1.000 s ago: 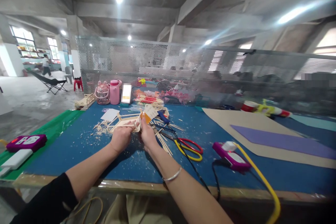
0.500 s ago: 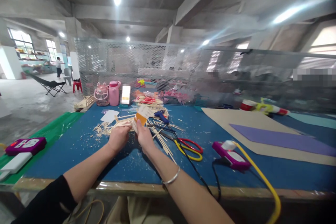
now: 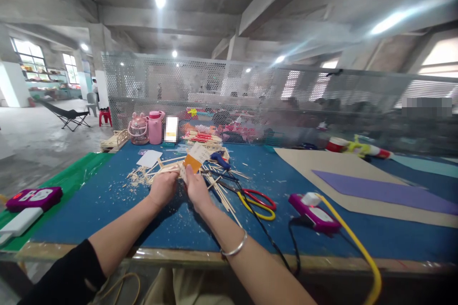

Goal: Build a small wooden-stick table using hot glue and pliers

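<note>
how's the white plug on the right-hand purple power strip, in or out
In, it seems: the white plug sits against the face of the purple power strip, a yellow cable running off it.

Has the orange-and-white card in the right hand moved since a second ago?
Yes, slightly left: the orange-and-white card is now farther from the red-and-yellow-handled scissors, which lie in place.

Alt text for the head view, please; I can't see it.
A person's right hand holds an orange-and-white card close beside the left hand, which appears to grip a wooden-stick frame over a blue tabletop. Loose sticks and red-and-yellow-handled scissors lie to the right.
</note>
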Demonstrator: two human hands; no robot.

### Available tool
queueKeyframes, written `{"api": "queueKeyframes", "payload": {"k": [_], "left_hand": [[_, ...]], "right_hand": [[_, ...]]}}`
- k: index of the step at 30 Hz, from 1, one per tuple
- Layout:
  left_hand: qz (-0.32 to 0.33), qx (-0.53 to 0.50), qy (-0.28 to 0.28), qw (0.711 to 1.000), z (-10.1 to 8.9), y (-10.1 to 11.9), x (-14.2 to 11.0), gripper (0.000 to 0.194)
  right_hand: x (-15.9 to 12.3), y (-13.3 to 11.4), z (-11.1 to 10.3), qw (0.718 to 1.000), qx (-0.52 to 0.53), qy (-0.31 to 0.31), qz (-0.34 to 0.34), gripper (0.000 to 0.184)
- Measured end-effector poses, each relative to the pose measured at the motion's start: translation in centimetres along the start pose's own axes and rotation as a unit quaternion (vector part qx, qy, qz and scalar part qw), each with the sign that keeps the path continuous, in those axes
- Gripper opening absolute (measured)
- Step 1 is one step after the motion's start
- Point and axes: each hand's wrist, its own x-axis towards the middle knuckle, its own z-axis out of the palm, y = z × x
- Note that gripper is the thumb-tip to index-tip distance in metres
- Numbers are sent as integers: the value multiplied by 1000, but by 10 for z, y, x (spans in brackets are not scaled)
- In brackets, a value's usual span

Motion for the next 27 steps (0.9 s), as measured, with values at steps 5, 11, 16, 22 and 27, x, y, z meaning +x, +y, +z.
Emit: {"api": "queueKeyframes", "payload": {"k": [5,11,16,22,27], "left_hand": [[7,-7,-3,1000,2,-1,-1,21],[-4,0,7,1000,1,0,-1,23],[4,1,12,1000,0,1,-1,24],[7,1,13,1000,-1,-1,-1,22],[11,-3,11,1000,-3,0,-1,23]], "right_hand": [[1,0,1,1000,6,12,0,62],[-4,-5,2,1000,-3,-6,7,62],[-6,-7,3,998,47,-14,37,61],[-6,-9,1,992,91,-48,76,54],[3,-18,-10,975,179,-83,106,40]]}}
